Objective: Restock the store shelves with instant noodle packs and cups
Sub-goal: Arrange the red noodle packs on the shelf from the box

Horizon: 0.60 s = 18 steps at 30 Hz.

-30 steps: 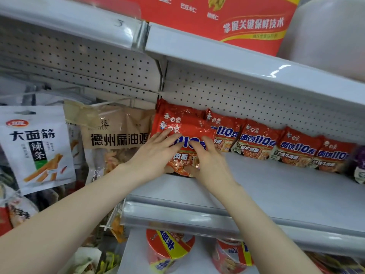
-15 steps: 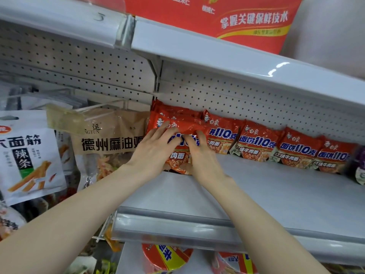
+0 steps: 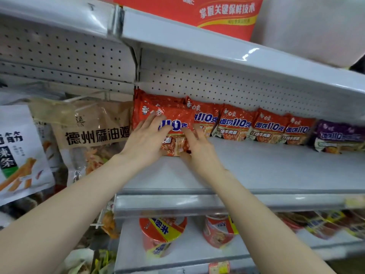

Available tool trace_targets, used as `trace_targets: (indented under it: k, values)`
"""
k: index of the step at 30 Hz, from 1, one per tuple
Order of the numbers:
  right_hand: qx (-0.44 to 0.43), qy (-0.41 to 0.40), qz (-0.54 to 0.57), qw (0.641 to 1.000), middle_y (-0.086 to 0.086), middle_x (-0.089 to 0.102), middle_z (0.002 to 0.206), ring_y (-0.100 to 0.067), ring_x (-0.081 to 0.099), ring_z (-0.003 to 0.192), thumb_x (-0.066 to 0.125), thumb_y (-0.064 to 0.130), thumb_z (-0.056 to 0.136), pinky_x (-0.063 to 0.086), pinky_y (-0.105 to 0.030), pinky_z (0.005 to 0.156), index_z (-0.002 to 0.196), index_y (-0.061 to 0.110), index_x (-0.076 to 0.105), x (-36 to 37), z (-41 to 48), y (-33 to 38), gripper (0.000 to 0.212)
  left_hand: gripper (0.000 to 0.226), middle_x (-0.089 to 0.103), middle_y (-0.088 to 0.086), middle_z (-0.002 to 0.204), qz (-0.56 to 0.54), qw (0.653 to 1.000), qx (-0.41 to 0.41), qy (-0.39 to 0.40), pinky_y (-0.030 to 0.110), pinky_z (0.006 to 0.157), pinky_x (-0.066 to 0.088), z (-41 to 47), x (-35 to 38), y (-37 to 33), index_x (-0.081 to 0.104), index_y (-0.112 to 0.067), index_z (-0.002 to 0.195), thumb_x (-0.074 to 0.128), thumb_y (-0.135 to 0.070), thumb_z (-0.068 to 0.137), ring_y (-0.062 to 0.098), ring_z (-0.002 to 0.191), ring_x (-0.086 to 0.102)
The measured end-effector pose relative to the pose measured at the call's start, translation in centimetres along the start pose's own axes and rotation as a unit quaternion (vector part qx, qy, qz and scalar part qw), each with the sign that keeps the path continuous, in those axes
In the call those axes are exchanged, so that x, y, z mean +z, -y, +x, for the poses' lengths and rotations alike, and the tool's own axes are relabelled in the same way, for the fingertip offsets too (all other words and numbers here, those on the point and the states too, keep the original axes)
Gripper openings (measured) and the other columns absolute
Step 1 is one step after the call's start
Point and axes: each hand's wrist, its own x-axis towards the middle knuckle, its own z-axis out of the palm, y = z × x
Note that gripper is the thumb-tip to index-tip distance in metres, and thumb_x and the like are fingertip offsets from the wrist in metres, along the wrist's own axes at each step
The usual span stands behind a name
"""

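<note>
A red instant noodle pack (image 3: 177,123) stands at the left end of the white shelf (image 3: 266,171), leaning on more red packs behind it. My left hand (image 3: 146,139) lies flat on the pack's left face with straight fingers. My right hand (image 3: 197,147) touches its lower right side, fingers straight, thumb under the bottom edge. A row of red noodle packs (image 3: 254,125) stands along the pegboard to the right, ending in a purple pack (image 3: 337,137). Two red noodle cups (image 3: 162,234) stand on the shelf below.
Brown and white snack bags (image 3: 92,133) hang on hooks to the left of the shelf. A red carton (image 3: 207,14) sits on the shelf above. More packs (image 3: 325,224) lie on the lower shelf at right. The shelf's front half is bare.
Both hands stay on the red pack, which now stands a little more upright against the stack. The camera has shifted slightly right and down.
</note>
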Motion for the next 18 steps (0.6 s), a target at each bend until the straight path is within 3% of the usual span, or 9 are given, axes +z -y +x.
trace_targets:
  k: [3,6,15,18]
  values:
    - [0.015,-0.024,-0.008,1.0,-0.016,0.028,0.157,-0.041,0.053,0.123,0.073,0.015,0.085,0.051,-0.049,0.091,0.144,0.013,0.043,-1.1,-2.3,-0.4,0.067,0.072,0.032,0.005,0.152,-0.065,0.998,0.014,-0.018,0.046,0.108,0.037,-0.4,-1.1,-1.8,0.041,-0.021,0.144,0.075,-0.033,0.082,0.028,0.141,0.032]
    - [0.039,-0.049,-0.017,0.998,-0.018,0.036,0.152,-0.04,0.057,0.118,0.076,0.014,0.082,0.055,-0.049,0.085,0.142,0.013,0.047,-2.3,-5.0,-1.3,0.066,0.07,0.036,0.002,0.149,-0.109,0.992,0.042,-0.038,0.043,0.106,0.039,-0.6,-1.5,-4.3,0.04,-0.022,0.144,0.074,-0.031,0.083,0.025,0.137,0.036]
    - [0.103,-0.14,-0.055,0.983,-0.015,0.05,0.138,-0.035,0.056,0.115,0.066,0.015,0.089,0.048,-0.042,0.088,0.132,0.011,0.056,-7.2,-14.7,-7.1,0.044,0.055,0.049,0.004,0.138,-0.196,0.973,0.109,-0.059,0.042,0.101,0.039,-1.3,0.2,-13.1,0.051,-0.019,0.134,0.073,-0.029,0.084,0.028,0.128,0.045]
    - [0.124,-0.163,-0.075,0.976,-0.011,0.053,0.135,-0.031,0.057,0.113,0.063,0.016,0.092,0.046,-0.037,0.083,0.13,0.012,0.058,-8.6,-19.0,-10.0,0.039,0.049,0.052,0.007,0.134,-0.228,0.962,0.142,-0.055,0.043,0.099,0.039,-2.1,1.9,-17.3,0.054,-0.017,0.13,0.071,-0.027,0.085,0.031,0.124,0.047]
